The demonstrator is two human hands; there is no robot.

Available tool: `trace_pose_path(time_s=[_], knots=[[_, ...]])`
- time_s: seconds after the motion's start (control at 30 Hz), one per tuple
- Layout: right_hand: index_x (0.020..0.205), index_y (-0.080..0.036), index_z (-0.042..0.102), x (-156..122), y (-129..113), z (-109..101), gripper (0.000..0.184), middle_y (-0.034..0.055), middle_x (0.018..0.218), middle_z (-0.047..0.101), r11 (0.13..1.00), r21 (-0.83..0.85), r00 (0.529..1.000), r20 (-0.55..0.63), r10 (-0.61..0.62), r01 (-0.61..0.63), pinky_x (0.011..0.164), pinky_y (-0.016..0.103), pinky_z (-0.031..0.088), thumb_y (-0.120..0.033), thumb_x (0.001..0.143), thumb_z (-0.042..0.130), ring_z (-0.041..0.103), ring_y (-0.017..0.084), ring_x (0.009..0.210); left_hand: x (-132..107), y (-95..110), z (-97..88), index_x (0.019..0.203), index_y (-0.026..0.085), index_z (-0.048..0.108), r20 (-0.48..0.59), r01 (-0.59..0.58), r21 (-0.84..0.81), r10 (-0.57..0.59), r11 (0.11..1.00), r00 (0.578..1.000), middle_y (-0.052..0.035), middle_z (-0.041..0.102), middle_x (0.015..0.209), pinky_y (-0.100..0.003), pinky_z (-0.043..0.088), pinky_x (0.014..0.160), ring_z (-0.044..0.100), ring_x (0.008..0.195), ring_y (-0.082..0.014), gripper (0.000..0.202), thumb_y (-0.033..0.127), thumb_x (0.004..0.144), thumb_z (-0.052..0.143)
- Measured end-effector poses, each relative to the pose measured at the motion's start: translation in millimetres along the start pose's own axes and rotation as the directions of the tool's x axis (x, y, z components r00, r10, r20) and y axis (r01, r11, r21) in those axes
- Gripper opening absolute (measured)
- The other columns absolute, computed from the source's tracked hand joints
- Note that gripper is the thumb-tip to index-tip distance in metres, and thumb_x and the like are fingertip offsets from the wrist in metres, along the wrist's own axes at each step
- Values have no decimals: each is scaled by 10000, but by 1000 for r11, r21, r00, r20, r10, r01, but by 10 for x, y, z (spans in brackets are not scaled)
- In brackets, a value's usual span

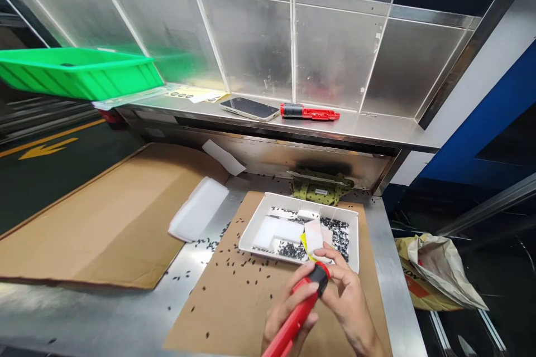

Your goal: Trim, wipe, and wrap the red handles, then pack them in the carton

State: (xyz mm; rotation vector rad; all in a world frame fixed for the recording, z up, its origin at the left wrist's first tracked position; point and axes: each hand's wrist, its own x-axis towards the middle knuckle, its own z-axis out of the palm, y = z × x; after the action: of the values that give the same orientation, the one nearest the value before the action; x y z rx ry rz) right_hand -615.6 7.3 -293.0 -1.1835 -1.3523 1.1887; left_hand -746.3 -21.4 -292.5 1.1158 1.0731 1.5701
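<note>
My left hand [288,307] is wrapped round the long red body of a red and black flashlight-shaped tool [295,315]. Its black collar and red end point up toward the tray. My right hand [343,284] closes its fingers and thumb about that red end; the fingertips partly hide what is there. Just past them, a white strip [313,232] and a yellow piece [304,240] lie over the white tray [247,240]. Small black pieces [293,249] are scattered inside the tray, beside a white pad [280,230].
Cardboard [226,301] under the tray carries loose black pieces. A large cardboard sheet [104,217] and white foam sheets [199,209] lie left. On the shelf rest a phone [250,108], a similar red tool [310,112] and a green bin [84,75]. A green patterned pouch [320,188] sits behind.
</note>
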Motion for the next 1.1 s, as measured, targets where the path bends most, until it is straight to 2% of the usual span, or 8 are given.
trace_pose_path(time_s=[0.1,0.2,0.27,0.47,0.53,0.7,0.97,1.1], knots=[[1000,-246,746,37,12,6,275,114,1306,593,1000,20,997,74,-17,15,1138,533,280,-437,839,631,401,311,1362,31,-17,-16,980,334,772,-27,112,-49,-114,993,993,-60,684,1231,-421,419,1061,531,1239,-349,317,496,707,767],[1071,-257,717,25,2,7,266,99,1289,600,999,10,996,83,-35,34,1141,506,296,-361,859,595,458,283,1320,45,-61,10,1137,289,708,-31,359,-239,-376,902,926,-69,688,1225,-452,337,1131,511,1267,-344,510,544,698,757],[1072,-260,714,-10,-10,5,262,94,1299,596,999,-43,999,29,-22,23,1137,519,305,-323,858,576,461,288,1317,44,-83,43,1183,275,677,-17,433,-334,-464,838,886,-81,693,1218,-483,310,1145,512,1267,-349,580,551,681,770],[1102,-316,684,-179,-56,-65,278,50,1421,520,970,-240,994,-85,-66,44,1144,561,284,-342,833,616,321,312,1418,121,-26,67,1163,282,679,-12,443,-386,-484,809,875,-81,684,1239,-503,252,1166,508,1272,-347,553,511,674,799],[1102,-330,675,-222,-87,-83,273,38,1409,535,960,-273,988,-119,-97,61,1129,521,338,-348,833,630,371,291,1395,186,10,22,1219,296,642,44,485,-474,-530,735,847,-74,694,1224,-449,302,1149,553,1234,-309,576,496,699,789],[785,-260,684,-276,-148,38,99,51,1301,607,958,-276,927,-331,-175,82,1103,436,379,-301,840,613,436,272,1344,291,43,-101,1321,331,564,248,611,-638,-626,468,739,-66,724,1161,-310,503,964,651,1091,-216,569,418,786,738],[1190,-300,658,-296,-87,390,324,42,1456,479,922,-341,931,-240,-276,186,1153,494,301,-358,904,516,302,289,1422,187,-79,-107,1362,341,521,390,679,-653,-618,337,682,-52,724,1163,-354,413,1083,588,1202,-223,545,410,844,677],[1173,-298,673,-285,-105,405,312,45,1438,492,884,-418,926,-205,-317,210,1143,528,307,-289,901,522,275,302,1429,171,-124,-94,1259,325,626,389,685,-641,-623,346,679,-56,738,1131,-415,352,1131,560,1238,-258,506,461,783,729]])
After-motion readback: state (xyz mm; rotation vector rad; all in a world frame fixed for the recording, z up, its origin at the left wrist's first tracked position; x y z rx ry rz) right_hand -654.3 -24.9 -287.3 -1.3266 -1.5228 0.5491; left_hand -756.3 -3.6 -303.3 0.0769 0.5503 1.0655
